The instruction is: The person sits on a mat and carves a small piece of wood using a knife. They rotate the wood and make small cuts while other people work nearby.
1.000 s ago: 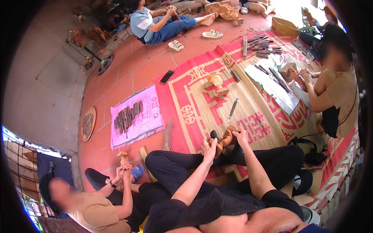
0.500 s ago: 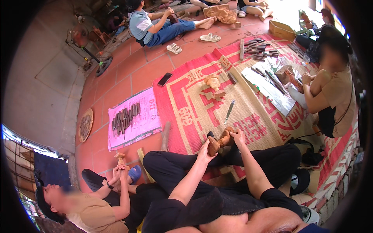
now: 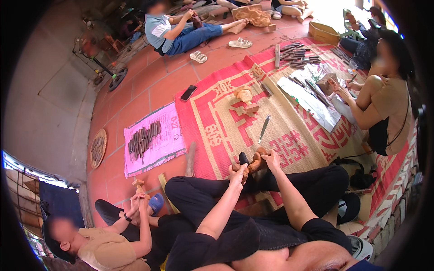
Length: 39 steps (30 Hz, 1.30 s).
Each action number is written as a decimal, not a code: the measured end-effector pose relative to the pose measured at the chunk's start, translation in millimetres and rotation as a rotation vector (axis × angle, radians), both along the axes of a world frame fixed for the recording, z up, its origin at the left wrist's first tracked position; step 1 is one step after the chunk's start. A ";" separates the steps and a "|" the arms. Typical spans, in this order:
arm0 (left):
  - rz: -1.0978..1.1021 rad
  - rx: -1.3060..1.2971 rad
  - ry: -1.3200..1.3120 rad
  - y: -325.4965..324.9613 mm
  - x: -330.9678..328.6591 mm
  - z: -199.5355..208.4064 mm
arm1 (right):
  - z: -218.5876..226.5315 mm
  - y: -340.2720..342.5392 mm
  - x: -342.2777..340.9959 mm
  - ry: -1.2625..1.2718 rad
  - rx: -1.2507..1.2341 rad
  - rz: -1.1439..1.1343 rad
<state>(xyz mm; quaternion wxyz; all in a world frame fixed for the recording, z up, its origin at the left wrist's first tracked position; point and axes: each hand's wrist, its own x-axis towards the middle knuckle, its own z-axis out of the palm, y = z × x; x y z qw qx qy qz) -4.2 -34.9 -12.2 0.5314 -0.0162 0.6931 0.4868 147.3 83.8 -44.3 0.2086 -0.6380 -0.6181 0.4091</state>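
Observation:
Between my crossed legs I hold a brown carved wooden figure (image 3: 257,164) over the edge of the mat. My left hand (image 3: 238,173) closes round its lower end, which is mostly covered by the fingers. At the other end my right hand (image 3: 271,160) pinches the figure, thumb on top. Just beyond lies a slim carving tool (image 3: 264,129) with a dark handle. Farther off, a paler carved wooden figure (image 3: 245,97) on a square base lies on its side.
Under these things spreads a red and straw patterned mat (image 3: 212,140). A pink sack (image 3: 174,147) bears several dark-handled tools (image 3: 144,139); more tools (image 3: 298,54) lie far right. A phone (image 3: 188,93) rests at the mat's edge. Co-workers sit left, right and far.
My left fingers have shifted and now wrap over the figure's lower end, which showed more before. The figure has turned slightly. The co-worker at right has moved both hands over a wooden block.

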 end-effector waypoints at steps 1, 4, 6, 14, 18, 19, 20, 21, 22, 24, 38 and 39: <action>0.014 0.056 0.016 -1.5 -9.3 -17.5 | 1.0 -1.8 -4.1 -0.001 0.007 0.009; -0.004 0.157 0.072 1.7 -22.8 -38.5 | -4.4 -1.3 -6.0 0.010 0.058 -0.017; 0.044 0.198 0.174 10.2 -8.1 -24.9 | -9.5 2.0 1.9 0.036 0.005 -0.039; -0.378 0.303 0.818 22.0 -10.0 52.1 | -1.0 18.8 21.6 0.139 0.023 -0.114; -0.640 0.367 1.164 29.2 2.3 74.9 | 7.1 27.5 37.2 0.281 0.020 -0.200; -0.687 0.393 1.204 30.0 3.4 78.0 | 14.4 27.5 37.3 0.365 -0.025 -0.228; -0.734 0.398 1.254 28.2 4.9 78.3 | 18.2 24.3 36.5 0.448 -0.069 -0.255; -0.768 0.431 1.264 28.7 6.2 80.5 | 19.2 23.6 36.9 0.486 -0.071 -0.268; -0.800 0.464 1.274 27.7 6.9 82.7 | 19.9 21.8 37.6 0.524 -0.072 -0.279; -0.850 0.499 1.293 26.6 5.0 82.8 | 19.8 19.0 35.3 0.534 -0.098 -0.305; -1.189 0.528 1.369 42.8 -13.4 80.3 | -2.1 20.7 30.4 0.541 -0.139 -0.257; -1.224 0.517 1.334 43.9 -11.5 84.7 | -4.8 20.9 32.3 0.559 -0.148 -0.264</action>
